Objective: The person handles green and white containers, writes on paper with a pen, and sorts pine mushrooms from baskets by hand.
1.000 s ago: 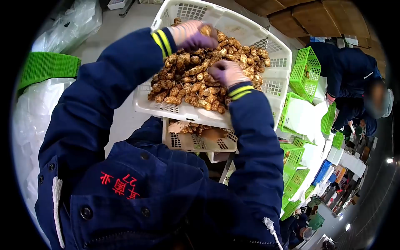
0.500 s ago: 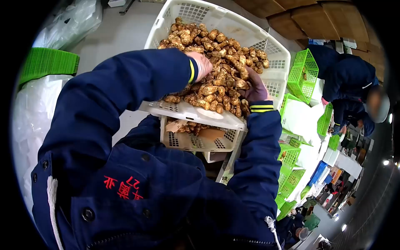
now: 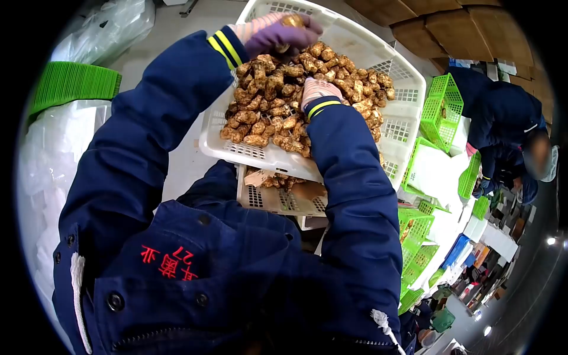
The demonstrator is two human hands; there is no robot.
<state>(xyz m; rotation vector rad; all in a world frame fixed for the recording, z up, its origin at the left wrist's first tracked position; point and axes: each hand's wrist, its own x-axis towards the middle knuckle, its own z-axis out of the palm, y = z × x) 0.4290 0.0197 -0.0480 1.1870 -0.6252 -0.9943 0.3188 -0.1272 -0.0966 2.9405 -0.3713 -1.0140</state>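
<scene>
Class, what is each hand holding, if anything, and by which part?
The left hand holds a brown, knobbly piece; the gripped part is hidden. Whether the right hand grips anything in the pile cannot be told.

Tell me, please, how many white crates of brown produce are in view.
2: large crate beneath the left hand and right hand; lower crate partly beneath it. More may be hidden.

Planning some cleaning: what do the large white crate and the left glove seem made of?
Large white crate: likely moulded plastic, smooth, slightly glossy, with grid-pierced walls. Left glove: apparently knit fabric, given the pale stripes; its matte purple part may be a rubber coating.
</scene>
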